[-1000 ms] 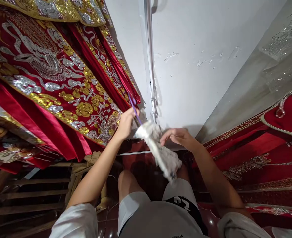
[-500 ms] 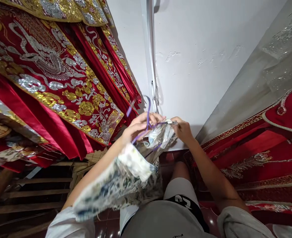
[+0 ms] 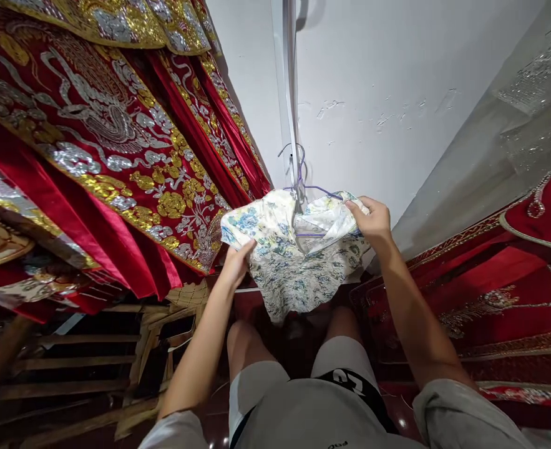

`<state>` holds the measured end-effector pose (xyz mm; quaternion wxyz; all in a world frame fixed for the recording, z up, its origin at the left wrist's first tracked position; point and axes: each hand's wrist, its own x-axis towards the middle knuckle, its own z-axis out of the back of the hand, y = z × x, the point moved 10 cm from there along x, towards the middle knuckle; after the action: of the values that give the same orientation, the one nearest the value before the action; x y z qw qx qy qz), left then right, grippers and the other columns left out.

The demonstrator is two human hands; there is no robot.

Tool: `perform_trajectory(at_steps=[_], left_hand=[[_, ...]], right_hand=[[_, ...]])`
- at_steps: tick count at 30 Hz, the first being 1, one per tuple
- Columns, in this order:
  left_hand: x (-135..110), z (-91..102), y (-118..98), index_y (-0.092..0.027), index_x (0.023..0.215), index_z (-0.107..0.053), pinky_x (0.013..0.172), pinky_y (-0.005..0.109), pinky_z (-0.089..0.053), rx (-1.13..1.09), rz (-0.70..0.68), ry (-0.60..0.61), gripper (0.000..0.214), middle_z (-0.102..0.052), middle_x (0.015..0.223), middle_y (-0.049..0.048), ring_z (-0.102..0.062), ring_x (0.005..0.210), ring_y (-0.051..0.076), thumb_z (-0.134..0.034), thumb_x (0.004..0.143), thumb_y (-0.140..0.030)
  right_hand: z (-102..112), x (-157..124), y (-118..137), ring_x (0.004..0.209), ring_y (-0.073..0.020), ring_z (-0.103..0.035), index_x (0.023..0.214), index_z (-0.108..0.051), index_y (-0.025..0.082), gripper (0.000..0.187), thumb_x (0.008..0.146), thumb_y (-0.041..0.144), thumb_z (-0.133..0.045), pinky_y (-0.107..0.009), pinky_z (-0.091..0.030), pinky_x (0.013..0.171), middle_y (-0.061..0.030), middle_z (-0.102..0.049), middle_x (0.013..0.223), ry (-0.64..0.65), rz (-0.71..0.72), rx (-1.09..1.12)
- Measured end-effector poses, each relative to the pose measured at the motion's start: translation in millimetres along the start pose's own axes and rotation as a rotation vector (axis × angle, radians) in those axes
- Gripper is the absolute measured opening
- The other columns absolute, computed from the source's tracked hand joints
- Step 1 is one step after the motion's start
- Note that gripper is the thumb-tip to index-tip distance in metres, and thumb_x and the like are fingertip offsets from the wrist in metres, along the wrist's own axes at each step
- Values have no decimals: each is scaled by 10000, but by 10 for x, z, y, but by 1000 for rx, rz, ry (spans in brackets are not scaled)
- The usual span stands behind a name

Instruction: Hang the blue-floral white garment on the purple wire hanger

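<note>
A white garment with blue and yellow flowers [image 3: 294, 262] hangs spread out in front of me on a purple wire hanger [image 3: 303, 181]. The hanger's hook sits up by the white vertical rail [image 3: 290, 93] in the wall corner. My left hand [image 3: 236, 262] grips the garment's left side from below. My right hand [image 3: 372, 218] pinches its right shoulder near the hanger's end. My knees in grey shorts [image 3: 303, 386] show underneath.
Red robes with gold and silver embroidery [image 3: 116, 143] hang close on the left. More red embroidered cloth [image 3: 490, 293] lies on the right. A white wall [image 3: 387, 93] stands ahead. Wooden slats and a woven chair [image 3: 163, 324] are at lower left on dark red tiles.
The crumpled garment has been threaded onto the purple hanger and opened out. The hanger rose toward the rail, and my hands moved apart to the garment's two sides.
</note>
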<state>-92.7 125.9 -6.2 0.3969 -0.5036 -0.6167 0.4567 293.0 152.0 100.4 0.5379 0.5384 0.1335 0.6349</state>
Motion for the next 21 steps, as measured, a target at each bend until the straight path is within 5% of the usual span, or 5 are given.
perform_trajectory(at_steps=[6, 8, 10, 14, 21], left_hand=[[-320, -9, 854, -120, 821, -732, 731, 308, -531, 136, 146, 22, 507, -750, 777, 72, -694, 767, 223, -930, 546, -498], [-401, -13, 978, -127, 818, -732, 697, 289, -508, 112, 141, -5, 504, -741, 763, 58, -675, 739, 204, -906, 573, -532], [-449, -41, 1008, -140, 887, -746, 750, 289, -513, 48, 126, -34, 509, -767, 871, 68, -689, 818, 209, -892, 601, -536], [-503, -115, 929, -145, 947, -760, 858, 323, -520, -36, 143, -39, 517, -782, 1011, 103, -701, 957, 252, -889, 620, -525], [-662, -109, 851, -145, 996, -768, 886, 366, -547, -131, 231, 23, 536, -791, 995, 110, -733, 970, 291, -901, 622, -504]], right_hand=[[181, -672, 174, 1227, -333, -551, 1176, -703, 218, 411, 886, 497, -619, -468, -444, 1030, -134, -633, 1272, -330, 86, -165], [55, -1040, 57, 1215, -315, -559, 1119, -686, 205, 364, 912, 488, -589, -460, -447, 1032, -154, -624, 1231, -453, 41, -58], [-445, -1298, -235, 945, -261, -622, 962, -663, 216, 322, 932, 516, -551, -401, -503, 876, -105, -666, 968, -280, -139, 133], [-1746, -1809, -596, 621, -190, -543, 774, -603, 222, 474, 936, 644, -461, -336, -462, 665, -41, -642, 713, 372, -492, 389], [-2094, -1772, -548, 548, -140, -449, 715, -535, 226, 332, 857, 527, -540, -286, -369, 583, 10, -621, 668, 435, -544, 496]])
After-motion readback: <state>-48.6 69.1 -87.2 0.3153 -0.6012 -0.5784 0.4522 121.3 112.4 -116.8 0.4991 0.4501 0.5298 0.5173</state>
